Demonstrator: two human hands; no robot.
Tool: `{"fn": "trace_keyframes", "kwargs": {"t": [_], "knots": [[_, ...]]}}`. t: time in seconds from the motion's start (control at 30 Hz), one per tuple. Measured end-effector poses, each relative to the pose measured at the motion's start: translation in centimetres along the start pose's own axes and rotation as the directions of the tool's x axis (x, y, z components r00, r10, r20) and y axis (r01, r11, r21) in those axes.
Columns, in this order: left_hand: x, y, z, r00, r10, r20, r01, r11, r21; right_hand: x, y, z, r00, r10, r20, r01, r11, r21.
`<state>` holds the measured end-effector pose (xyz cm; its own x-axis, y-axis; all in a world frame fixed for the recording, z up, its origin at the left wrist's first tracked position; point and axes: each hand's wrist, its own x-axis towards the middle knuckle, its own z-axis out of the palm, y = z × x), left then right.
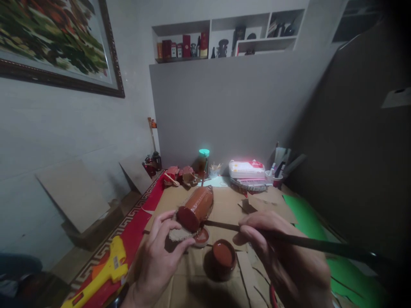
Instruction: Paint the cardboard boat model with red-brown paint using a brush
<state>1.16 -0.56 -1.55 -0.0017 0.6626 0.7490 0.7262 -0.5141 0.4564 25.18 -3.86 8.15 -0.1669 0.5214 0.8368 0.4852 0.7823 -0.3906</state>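
Note:
My left hand (163, 250) grips the cardboard edge of a small model, a glossy reddish-brown half-cylinder (196, 205) fixed on a cardboard base (180, 234). In my right hand (276, 252) is a long dark paintbrush (298, 241), pinched between thumb and fingers. Its tip touches or nearly touches the model's lower right edge; the bristles are hard to make out. Just below stands a round pot of brown paint (224, 254). A second small dish of brown paint (202, 236) sits behind it, partly hidden by the model.
A yellow glue gun (109, 265) lies at the left on a red patterned cloth (141, 218). Cardboard (180, 273) covers the table, with a green sheet (305, 214) at the right. At the back are a wipes pack (246, 168), a cup of tools (278, 173) and red-brown pieces (188, 174).

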Motion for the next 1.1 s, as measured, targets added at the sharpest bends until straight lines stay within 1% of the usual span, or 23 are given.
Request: {"fn": "trace_keyframes", "kwargs": {"t": [0.1,0.23,0.37,0.47,0.57,0.63,0.7,0.83,0.9,0.97,1.1], "knots": [[0.0,0.0,-0.1,1.000,-0.009,0.015,0.009,1.000,0.005,-0.2,-0.2,-0.1,0.999,0.042,0.005,-0.042,0.999,0.013],[0.0,0.1,-0.1,1.000,0.000,-0.003,0.000,1.000,0.010,-0.2,-0.2,-0.1,0.996,0.093,-0.010,-0.092,0.994,0.056],[0.0,0.0,0.0,0.999,0.022,-0.025,-0.022,1.000,0.006,-0.2,0.2,0.0,0.989,0.139,-0.046,-0.132,0.984,0.123],[0.0,0.1,0.1,0.999,0.036,-0.034,-0.036,0.999,0.013,-0.2,0.8,0.1,0.986,0.154,-0.065,-0.144,0.981,0.132],[0.0,0.2,-0.1,0.999,0.034,-0.019,-0.034,0.999,0.011,-0.1,1.3,0.1,0.989,0.126,-0.083,-0.119,0.989,0.090],[0.1,0.3,-0.2,0.999,0.040,-0.017,-0.040,0.999,0.016,0.0,1.6,-0.1,0.985,0.141,-0.103,-0.135,0.989,0.055],[0.1,0.2,-0.3,0.998,0.062,-0.018,-0.061,0.998,0.023,0.1,1.8,-0.4,0.984,0.126,-0.126,-0.124,0.992,0.021],[-0.1,-0.3,-0.2,0.995,0.100,-0.006,-0.100,0.995,0.026,0.2,2.6,-0.9,0.988,-0.004,-0.155,-0.007,0.998,-0.070],[-0.2,-0.6,-0.1,0.995,0.101,-0.012,-0.101,0.995,0.012,0.2,3.0,-0.9,0.988,-0.015,-0.152,0.003,0.997,-0.078],[-0.3,-0.7,-0.1,0.995,0.101,-0.020,-0.101,0.995,0.008,0.2,3.2,-0.8,0.991,-0.020,-0.134,0.013,0.999,-0.049],[-0.2,-1.0,0.0,0.991,0.133,-0.020,-0.132,0.990,0.053,0.0,2.4,-0.5,0.996,-0.055,-0.071,0.054,0.998,-0.019]]}}
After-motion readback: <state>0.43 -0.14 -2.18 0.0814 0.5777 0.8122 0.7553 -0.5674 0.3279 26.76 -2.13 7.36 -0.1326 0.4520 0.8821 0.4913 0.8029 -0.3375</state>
